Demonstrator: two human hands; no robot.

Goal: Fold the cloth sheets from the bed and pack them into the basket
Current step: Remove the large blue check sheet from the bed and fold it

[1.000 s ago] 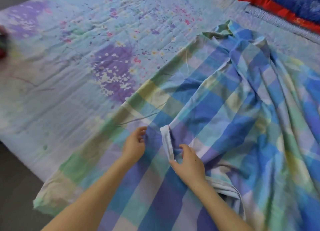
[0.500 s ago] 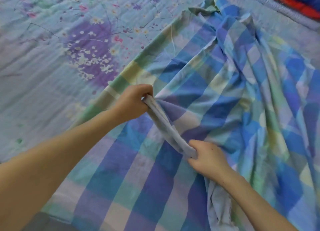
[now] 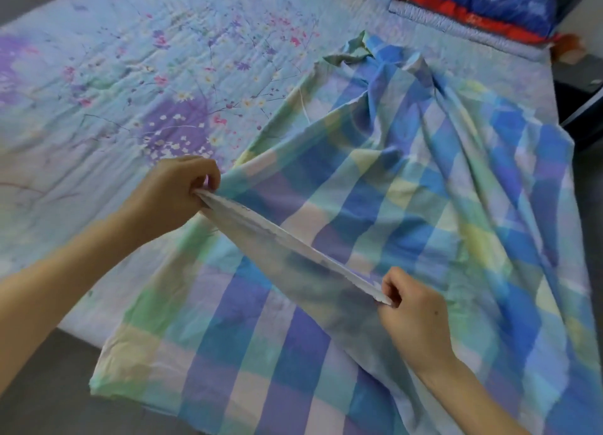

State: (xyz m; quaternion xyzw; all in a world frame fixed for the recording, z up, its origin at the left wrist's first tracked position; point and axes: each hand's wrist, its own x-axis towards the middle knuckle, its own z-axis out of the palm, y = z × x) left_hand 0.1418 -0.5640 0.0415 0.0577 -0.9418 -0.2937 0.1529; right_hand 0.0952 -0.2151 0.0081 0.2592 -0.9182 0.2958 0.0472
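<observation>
2 hands pinch 1 hem of the checked sheet [image 3: 408,180]: the left hand [image 3: 176,189] holds it up near the flowered bedcover [image 3: 130,75], the right hand [image 3: 414,310] nearer the body, the edge taut between them. The rest lies rumpled across the bed toward the pillow [image 3: 489,0], a corner hanging off the near side. That bunched far end may drag and skew the fold; a loose pinch could slip. No basket shows.

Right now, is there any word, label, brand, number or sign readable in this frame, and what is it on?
None: no readable text anywhere.
Checked sheet: plaid only, no tag visible.
Floral bed cover: flower print only.
Blue pillow: pattern only, blurred.
</observation>
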